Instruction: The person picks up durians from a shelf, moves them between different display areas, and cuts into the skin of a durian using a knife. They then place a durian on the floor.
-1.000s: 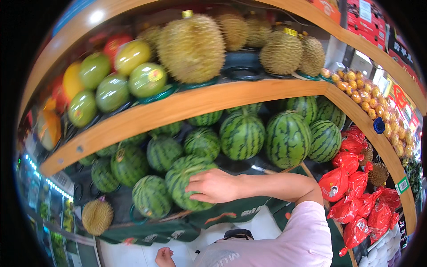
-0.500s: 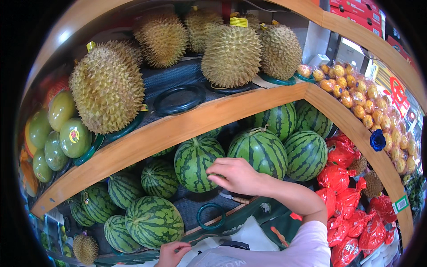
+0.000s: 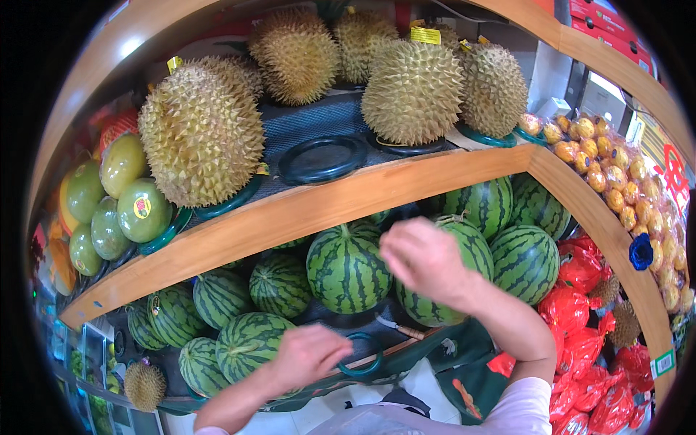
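Head view: hands at the watermelon shelf.
R hand (image 3: 424, 259), fingers loosely curled, grips nothing, hovers at a striped watermelon (image 3: 348, 267); L hand (image 3: 308, 355) closes on a teal ring stand (image 3: 361, 354) just below. Risk: a nudged melon w/o a ring could roll off the shelf edge.

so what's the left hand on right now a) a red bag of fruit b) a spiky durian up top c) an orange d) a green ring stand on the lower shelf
d: the left hand rests at the green ring stand on the lower shelf, beside a watermelon, while the right hand is raised in front of the other melons.
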A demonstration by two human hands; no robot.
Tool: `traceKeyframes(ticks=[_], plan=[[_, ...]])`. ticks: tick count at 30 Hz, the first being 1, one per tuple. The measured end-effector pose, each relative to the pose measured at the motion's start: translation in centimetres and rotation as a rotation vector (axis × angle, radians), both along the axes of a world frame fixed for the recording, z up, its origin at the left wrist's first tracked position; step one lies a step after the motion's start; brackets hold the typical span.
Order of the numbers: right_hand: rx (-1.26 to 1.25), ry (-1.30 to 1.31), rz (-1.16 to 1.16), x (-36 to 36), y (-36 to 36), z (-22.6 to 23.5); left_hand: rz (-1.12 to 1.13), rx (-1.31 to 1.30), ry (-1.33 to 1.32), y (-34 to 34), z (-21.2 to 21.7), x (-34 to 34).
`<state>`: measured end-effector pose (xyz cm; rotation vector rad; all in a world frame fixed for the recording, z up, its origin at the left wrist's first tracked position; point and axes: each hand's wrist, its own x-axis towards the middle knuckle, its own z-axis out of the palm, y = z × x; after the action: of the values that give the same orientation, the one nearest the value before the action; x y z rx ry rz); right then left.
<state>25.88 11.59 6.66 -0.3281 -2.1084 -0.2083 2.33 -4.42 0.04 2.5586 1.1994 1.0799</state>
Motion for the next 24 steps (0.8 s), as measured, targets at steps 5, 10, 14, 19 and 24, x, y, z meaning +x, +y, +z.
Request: traceKeyframes(ticks=[5, 10, 14, 19, 24], plan=[[0.584, 0.421, -0.272, 2.9, 10.6, 14.9, 0.128, 0.433, 0.033, 10.2, 8.3, 3.8], [-0.192, 0.185, -0.285, 1.8, 17.4, 23.1, 0.409, 0.591, 0.255, 19.4, 15.2, 5.9], [-0.310, 0.308, -0.231, 1.0, 18.1, 21.9, 0.478, 0.540, 0.479, 23.3, 15.4, 5.4], [-0.753, 0.265, -0.112, 0.8, 20.9, 24.0, 0.475, 0.585, 0.637, 25.1, 15.2, 6.2], [-0.597, 0.164, -0.350, 1.0, 21.1, 25.2, 0.410, 0.663, 0.712, 26.3, 15.4, 6.5]])
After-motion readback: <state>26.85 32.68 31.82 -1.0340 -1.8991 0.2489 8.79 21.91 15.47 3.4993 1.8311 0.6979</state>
